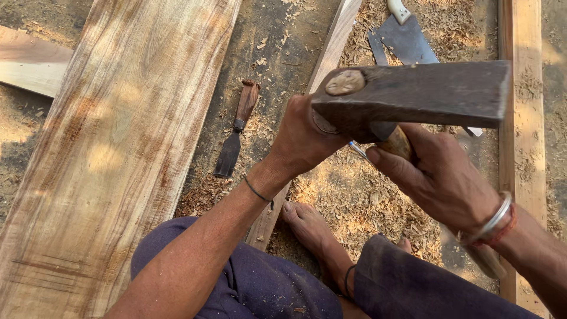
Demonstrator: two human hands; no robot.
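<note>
Sawdust and curled shavings (360, 201) cover the ground where a person sits barefoot among timber. Raised in the right hand (440, 177) is a heavy hammer (413, 94), its dark, blocky iron head filling the upper middle of the view; the fingers are wrapped tight around the wooden handle just below the head. The left hand (304, 139) is closed into a fist directly under the hammer's head, over a narrow wooden batten (331, 47) that runs away towards the top of the view; what the fist grips is hidden by the fingers and the hammer, and cannot be told. A thin black band circles the left wrist, silver and red bangles the right. A chisel (236, 130) with a brown wooden handle and dark blade lies on the dirt just left of the batten, near the left hand. A broad, pale plank (112, 147) stretches diagonally across the left side. Beyond the hammer a flat steel blade (404, 41) with a light handle rests on the shavings. One bare foot (310, 227) sits beside the batten.
</note>
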